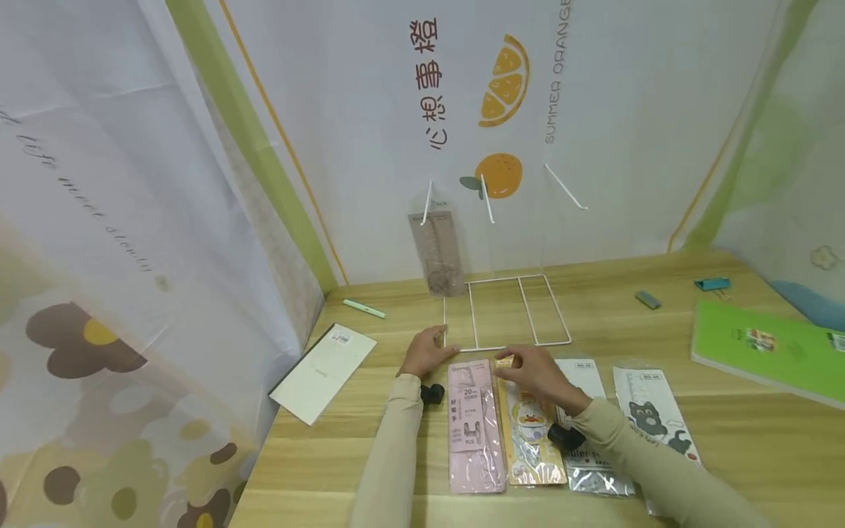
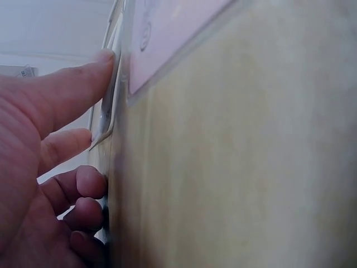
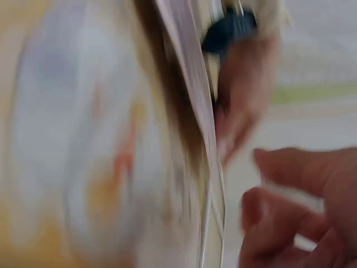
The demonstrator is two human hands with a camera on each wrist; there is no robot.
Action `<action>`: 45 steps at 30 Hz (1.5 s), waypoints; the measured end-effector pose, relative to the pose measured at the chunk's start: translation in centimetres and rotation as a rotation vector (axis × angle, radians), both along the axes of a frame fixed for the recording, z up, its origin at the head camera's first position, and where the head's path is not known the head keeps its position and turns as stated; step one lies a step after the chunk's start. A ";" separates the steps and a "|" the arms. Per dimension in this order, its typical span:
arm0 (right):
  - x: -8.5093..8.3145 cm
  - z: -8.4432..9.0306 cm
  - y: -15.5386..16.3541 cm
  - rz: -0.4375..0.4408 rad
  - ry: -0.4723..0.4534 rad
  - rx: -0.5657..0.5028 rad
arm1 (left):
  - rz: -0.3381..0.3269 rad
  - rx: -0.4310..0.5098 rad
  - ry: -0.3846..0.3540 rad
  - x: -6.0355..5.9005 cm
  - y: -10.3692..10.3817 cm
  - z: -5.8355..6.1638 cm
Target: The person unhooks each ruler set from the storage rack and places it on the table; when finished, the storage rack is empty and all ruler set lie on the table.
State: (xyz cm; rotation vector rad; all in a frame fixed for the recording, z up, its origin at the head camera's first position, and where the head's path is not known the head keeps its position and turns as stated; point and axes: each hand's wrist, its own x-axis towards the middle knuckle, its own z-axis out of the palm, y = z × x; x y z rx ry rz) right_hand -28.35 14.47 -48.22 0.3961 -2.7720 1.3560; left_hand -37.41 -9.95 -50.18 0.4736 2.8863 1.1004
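Your left hand (image 1: 428, 350) rests on the table (image 1: 726, 425) at the top left corner of the pink packet (image 1: 475, 429), fingers loosely curled and gripping nothing; the left wrist view shows a fingertip (image 2: 103, 58) touching the packet's plastic edge. Your right hand (image 1: 538, 374) lies over the top of the orange packet (image 1: 528, 433), just at 3 o'clock of the pink one, fingers bent toward its upper end; whether they pinch it you cannot tell, since the right wrist view is blurred. At 12 o'clock of both hands stands the white wire rack (image 1: 508, 312), with one packet (image 1: 437, 253) hanging on its left hook. At 3 o'clock of the orange packet lie two more packets (image 1: 650, 411). At 9 o'clock lies a cream booklet (image 1: 323, 372), with a green pen (image 1: 364, 309) beyond it. At 2 o'clock lies a green notebook (image 1: 766, 348).
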 end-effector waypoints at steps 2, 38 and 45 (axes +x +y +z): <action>-0.9 0.5 2.0 -0.011 0.029 -0.047 | 0.005 0.005 -0.002 0.0 -0.1 0.1; -4.8 -1.7 13.1 -0.138 -0.021 0.209 | 0.005 0.020 -0.026 -0.1 0.0 0.1; -5.2 -1.7 13.1 -0.139 -0.024 0.212 | 0.008 0.005 -0.047 -0.1 0.0 0.4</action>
